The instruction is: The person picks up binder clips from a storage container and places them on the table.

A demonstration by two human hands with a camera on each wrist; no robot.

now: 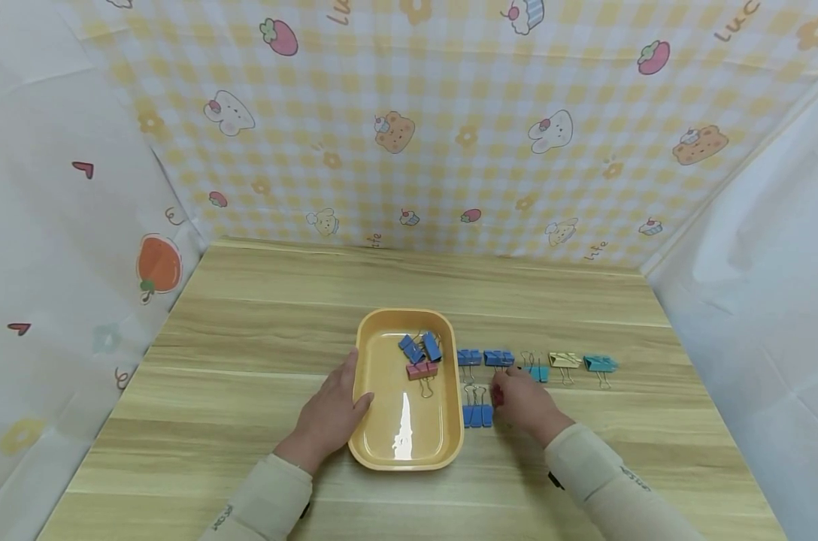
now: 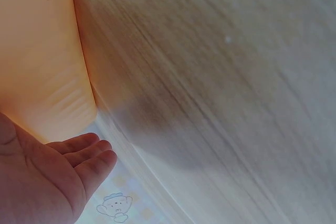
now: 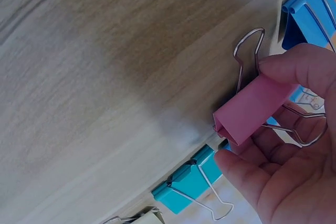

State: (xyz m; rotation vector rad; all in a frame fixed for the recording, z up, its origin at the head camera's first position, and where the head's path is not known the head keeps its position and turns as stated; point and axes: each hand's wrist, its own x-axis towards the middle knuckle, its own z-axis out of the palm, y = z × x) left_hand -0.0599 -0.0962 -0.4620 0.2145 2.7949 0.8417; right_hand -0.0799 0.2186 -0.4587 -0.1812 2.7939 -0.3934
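My right hand [image 1: 522,398] pinches a pink binder clip [image 3: 254,108] between thumb and fingers, close over the table; its wire handles stick out on both sides. In the head view, the hand mostly covers this clip. A yellow tray [image 1: 407,443] stands to the left, with two blue binder clips [image 1: 432,347] and a red one [image 1: 422,370] inside. My left hand [image 1: 329,413] rests at the tray's left side, thumb over the rim and fingers fairly straight along the outer wall. Next to the right hand lies a blue clip [image 1: 477,416].
Behind the right hand runs a row of binder clips: blue ones [image 1: 498,358], a teal one [image 3: 189,179], a yellow one [image 1: 565,360] and another teal one [image 1: 600,364]. A patterned cloth [image 1: 409,173] hangs behind the wooden table [image 1: 246,315].
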